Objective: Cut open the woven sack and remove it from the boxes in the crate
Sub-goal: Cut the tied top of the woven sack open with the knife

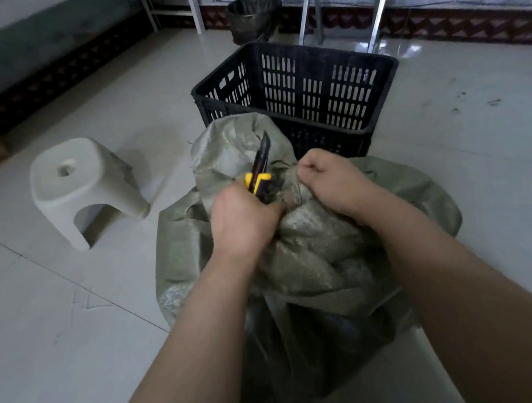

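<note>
Now, sack (310,261) under hands, L (243,217) w/ knife (260,167)

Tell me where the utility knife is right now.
In the head view, the utility knife is gripped in the left hand, blade pointing up over the woven sack, just before the black crate.

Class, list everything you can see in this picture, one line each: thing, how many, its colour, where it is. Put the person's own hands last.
woven sack: one, grey-green, crumpled in the centre foreground, neck bunched up
utility knife: one, yellow and black, at the sack's neck, pointing up and away
crate: one, black, slotted walls, on the floor behind the sack
stool: one, white plastic, left of the sack
bin: one, dark, against the far wall
metal legs: several, silver, near the far wall
floor: pale glossy tiles
left hand: holds the knife
right hand: grips the sack's neck
</note>
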